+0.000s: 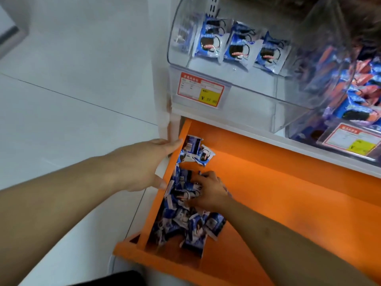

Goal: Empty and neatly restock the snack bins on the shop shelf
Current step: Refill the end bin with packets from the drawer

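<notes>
head view. orange open-topped drawer tray [268, 193], lower centre to right of frame: holds a heap of small blue-and-white foil snack packets [185, 219] along its left wall, with two loose packets [194, 153] lying apart near the upper left corner. left hand [142, 166], centre left: fingers straight, resting against the tray's left edge, holding nothing. right hand [208, 193], centre: fingers curled down into the heap, grasping packets. clear plastic snack bin [226, 83], upper centre: three blue packets [239, 46] standing in a row at the back; red-and-yellow price label [201, 90] on its front. second clear bin [350, 83], upper right: filled with blue and orange packets. pale tiled floor [72, 79], left.
</notes>
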